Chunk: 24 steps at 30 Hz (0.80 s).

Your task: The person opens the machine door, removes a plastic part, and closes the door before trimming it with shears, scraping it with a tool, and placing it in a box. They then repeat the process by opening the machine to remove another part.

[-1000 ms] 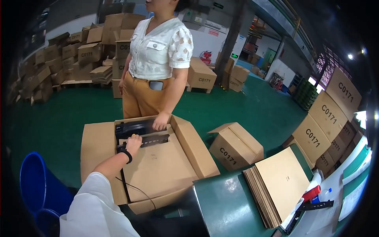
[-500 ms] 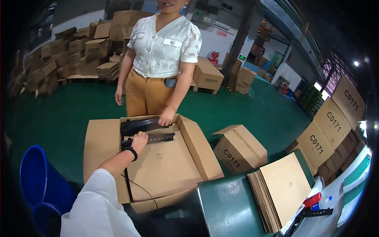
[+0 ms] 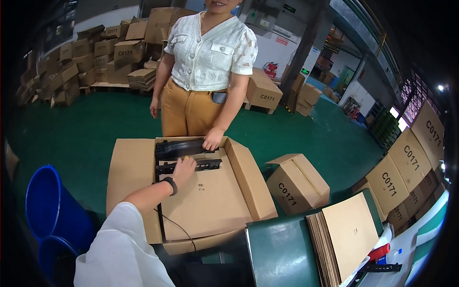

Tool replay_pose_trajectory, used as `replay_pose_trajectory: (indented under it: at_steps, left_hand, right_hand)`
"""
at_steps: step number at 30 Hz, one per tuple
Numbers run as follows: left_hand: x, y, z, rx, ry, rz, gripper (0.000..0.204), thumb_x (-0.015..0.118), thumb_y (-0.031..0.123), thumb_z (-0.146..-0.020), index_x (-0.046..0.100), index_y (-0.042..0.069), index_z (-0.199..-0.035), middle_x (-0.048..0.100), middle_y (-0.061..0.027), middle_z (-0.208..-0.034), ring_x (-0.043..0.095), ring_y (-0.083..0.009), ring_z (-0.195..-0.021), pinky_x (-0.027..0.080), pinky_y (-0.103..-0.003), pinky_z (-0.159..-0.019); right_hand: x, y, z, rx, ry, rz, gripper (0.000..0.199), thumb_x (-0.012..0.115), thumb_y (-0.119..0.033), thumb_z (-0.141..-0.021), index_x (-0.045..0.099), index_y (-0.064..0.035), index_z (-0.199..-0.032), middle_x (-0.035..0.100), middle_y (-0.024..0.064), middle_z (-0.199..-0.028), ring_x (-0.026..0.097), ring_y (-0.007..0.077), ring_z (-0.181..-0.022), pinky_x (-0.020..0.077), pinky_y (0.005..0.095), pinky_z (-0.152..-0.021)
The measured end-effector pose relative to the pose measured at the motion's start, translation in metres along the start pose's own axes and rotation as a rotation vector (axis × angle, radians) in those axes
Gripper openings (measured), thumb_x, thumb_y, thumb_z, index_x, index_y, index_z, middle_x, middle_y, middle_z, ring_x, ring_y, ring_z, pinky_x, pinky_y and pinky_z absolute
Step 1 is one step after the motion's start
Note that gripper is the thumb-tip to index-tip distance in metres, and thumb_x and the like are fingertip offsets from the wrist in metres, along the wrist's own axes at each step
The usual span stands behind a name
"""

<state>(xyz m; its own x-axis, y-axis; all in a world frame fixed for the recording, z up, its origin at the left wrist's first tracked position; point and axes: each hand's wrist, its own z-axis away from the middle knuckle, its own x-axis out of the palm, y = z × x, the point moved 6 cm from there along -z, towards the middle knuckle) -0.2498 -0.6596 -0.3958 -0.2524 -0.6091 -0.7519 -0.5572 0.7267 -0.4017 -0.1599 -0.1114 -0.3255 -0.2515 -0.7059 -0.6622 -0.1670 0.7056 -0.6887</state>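
Note:
My left hand, with a dark band on its wrist, reaches into an open cardboard box. Its fingers are bent together over a black slotted rail that lies crosswise on a cardboard sheet. A small yellow spot shows at a fingertip, too small to name. Along the far wall of the box rest more black long parts. The hand of a person opposite touches their right end. My right hand is out of the picture.
Right of the box stand a closed carton and a green-topped table with a stack of cardboard sheets. Blue bins stand at the left. A cord hangs over the box's near side. Cartons are piled at the right.
The whole view has shifted, so the scene sits farther right. My left hand has slid slightly right along the black rail. The other person's hand stays at the far parts.

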Motion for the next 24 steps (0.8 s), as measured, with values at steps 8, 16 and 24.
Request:
replay_pose_trajectory:
  at_steps: [8,16,24]
  left_hand:
    - [-0.056,0.032,0.022,0.071,-0.131,0.544,0.023,0.058,0.001,-0.073,0.055,-0.001,-0.096,0.053,-0.0143,-0.098,0.058,-0.0301,-0.091,0.05,-0.041,-0.071]
    - [-0.047,0.01,0.037,0.015,-0.339,0.548,0.025,0.058,-0.003,-0.069,0.058,-0.004,-0.094,0.058,-0.0214,-0.098,0.061,-0.0339,-0.089,0.051,-0.043,-0.073]
    - [-0.272,0.092,0.094,0.839,-1.441,1.922,0.039,0.059,0.028,-0.097,0.055,0.001,-0.125,0.066,-0.0068,-0.099,0.062,-0.0142,-0.093,0.049,-0.029,-0.082]
  right_hand:
    - [0.004,0.004,0.003,-0.042,0.024,-0.002,0.036,0.06,-0.007,-0.092,0.053,-0.0003,-0.127,0.058,0.015,-0.104,0.063,0.0209,-0.077,0.0515,0.0292,-0.067]
    - [0.004,0.004,0.003,-0.101,0.038,-0.011,0.035,0.06,-0.006,-0.092,0.054,0.0022,-0.125,0.057,0.0169,-0.11,0.064,0.0223,-0.076,0.052,0.0289,-0.066]
    - [0.029,0.037,0.011,-0.099,-0.097,-0.164,0.031,0.059,-0.006,-0.093,0.053,0.0027,-0.122,0.057,0.0162,-0.108,0.062,0.0199,-0.075,0.0519,0.0297,-0.069]
